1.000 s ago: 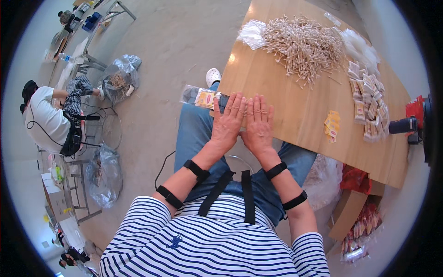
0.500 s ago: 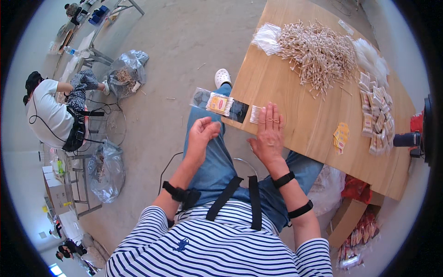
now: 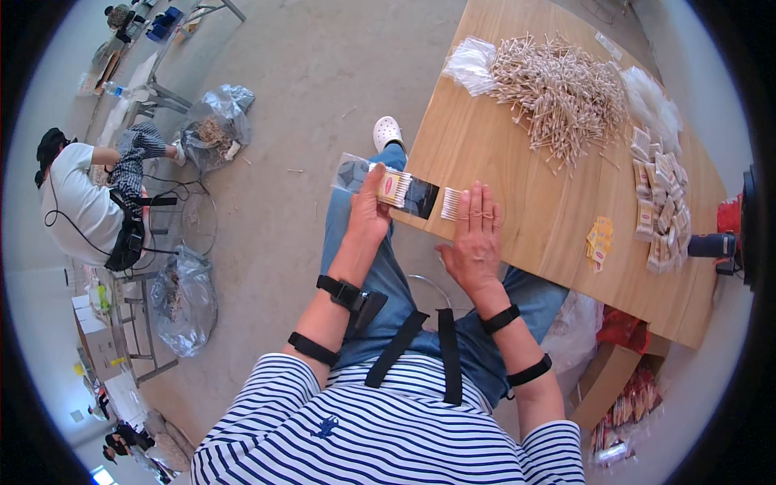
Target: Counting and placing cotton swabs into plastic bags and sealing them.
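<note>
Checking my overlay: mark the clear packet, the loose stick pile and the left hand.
clear packet [image 3: 402,191]: head view, on its printed middle.
loose stick pile [image 3: 562,89]: head view, centre of the heap.
left hand [image 3: 369,212]: head view, back of the hand.

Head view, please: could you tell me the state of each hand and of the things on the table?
left hand: gripping the clear packet
clear packet: held at the table's edge, sticks inside
right hand: flat, palm down on the table
wooden table: bearing the goods
loose sticks: heaped
small packets: piled
</note>
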### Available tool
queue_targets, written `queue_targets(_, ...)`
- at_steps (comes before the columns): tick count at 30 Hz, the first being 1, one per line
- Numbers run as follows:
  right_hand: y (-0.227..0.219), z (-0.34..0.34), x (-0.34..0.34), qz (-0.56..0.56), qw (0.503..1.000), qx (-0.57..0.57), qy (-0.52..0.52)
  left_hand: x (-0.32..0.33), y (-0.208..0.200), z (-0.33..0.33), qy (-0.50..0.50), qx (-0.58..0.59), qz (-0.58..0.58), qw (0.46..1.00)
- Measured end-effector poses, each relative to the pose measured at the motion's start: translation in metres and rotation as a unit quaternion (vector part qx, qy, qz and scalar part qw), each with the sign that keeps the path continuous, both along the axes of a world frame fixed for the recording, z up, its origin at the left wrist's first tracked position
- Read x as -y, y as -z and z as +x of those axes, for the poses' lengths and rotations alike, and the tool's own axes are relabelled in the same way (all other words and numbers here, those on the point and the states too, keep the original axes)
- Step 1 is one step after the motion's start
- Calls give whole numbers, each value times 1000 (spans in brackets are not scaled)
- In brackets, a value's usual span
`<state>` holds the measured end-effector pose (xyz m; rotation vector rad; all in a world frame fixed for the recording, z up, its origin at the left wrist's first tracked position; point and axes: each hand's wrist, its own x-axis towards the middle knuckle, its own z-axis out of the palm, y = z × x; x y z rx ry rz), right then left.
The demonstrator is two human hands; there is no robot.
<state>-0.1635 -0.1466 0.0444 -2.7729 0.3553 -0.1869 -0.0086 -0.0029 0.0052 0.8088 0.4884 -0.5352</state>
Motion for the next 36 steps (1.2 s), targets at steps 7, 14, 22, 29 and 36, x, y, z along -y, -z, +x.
queue_targets(7,-3,1,-3,-14,1000,-25,8,3,11,5,-24,-25,5,999)
queue_targets(14,-7,22,-32,16,1000,-24,2,-1,31,11,-7,-43,-38,998)
queue_targets(22,-5,49,-52,24,999,-13,-16,3,15,5,-11,-48,-43,998)
queue_targets(29,6,63,-65,-2,1000,31,2,8,14,2,-33,-31,-12,999)
queue_targets(36,6,61,-62,17,999,41,-6,13,12,-2,-55,-5,15,998)
